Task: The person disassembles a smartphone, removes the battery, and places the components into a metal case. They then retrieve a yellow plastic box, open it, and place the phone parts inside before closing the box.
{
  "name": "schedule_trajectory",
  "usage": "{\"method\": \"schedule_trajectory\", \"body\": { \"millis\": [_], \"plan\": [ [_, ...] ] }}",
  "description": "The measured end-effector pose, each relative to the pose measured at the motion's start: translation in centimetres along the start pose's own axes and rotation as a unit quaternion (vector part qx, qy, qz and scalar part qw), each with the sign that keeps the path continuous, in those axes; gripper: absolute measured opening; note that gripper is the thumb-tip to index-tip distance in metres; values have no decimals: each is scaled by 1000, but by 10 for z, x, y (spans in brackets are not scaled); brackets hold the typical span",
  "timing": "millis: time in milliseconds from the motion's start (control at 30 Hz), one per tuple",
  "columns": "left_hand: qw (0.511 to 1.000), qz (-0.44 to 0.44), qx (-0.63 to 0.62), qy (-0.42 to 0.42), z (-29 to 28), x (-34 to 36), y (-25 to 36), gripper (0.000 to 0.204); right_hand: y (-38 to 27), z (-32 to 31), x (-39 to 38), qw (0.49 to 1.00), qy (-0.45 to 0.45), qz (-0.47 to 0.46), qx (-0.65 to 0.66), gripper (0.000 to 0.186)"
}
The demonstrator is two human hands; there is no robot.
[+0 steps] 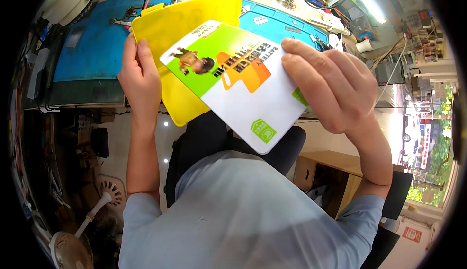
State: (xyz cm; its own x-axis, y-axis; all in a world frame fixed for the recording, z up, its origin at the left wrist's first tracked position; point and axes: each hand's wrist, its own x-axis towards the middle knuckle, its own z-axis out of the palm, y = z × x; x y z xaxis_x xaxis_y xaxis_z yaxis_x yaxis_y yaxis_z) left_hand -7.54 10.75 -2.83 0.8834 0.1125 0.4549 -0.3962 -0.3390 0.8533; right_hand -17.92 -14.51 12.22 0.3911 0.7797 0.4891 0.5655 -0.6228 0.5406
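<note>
My left hand point(140, 65) grips the left edge of a yellow plastic tray-like piece point(187, 106), with small tabs along its top edge. In front of it a flat white, green and orange package point(243, 106) is held tilted, covering much of the yellow piece. The fingers of my right hand point(335, 84) are closed over the package's upper right edge, and my thumb is hidden behind it. Both things are up in the air over my lap and the bench's near edge. Whether the package touches the yellow piece, I cannot tell.
Behind my hands is a bench with a blue work mat point(90, 50). A metal hand tool point(119, 21) lies on it near the yellow piece. To the right are a bright lamp point(365, 4) and a white roll point(364, 46). A wooden cabinet point(335, 161) and a fan point(70, 250) stand lower down.
</note>
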Motion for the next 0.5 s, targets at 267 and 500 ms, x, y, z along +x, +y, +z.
{"method": "schedule_trajectory", "body": {
  "millis": [267, 500],
  "plan": [
    [997, -64, -35, -25, 2, 7, -6, 33, 1, -3, 8, 999, -32, 16, 40, 31],
    [999, -20, -21, -22, 1, 9, -7, 32, 5, 16, 8, 998, 30, 30, 40, 26]
  ]
}}
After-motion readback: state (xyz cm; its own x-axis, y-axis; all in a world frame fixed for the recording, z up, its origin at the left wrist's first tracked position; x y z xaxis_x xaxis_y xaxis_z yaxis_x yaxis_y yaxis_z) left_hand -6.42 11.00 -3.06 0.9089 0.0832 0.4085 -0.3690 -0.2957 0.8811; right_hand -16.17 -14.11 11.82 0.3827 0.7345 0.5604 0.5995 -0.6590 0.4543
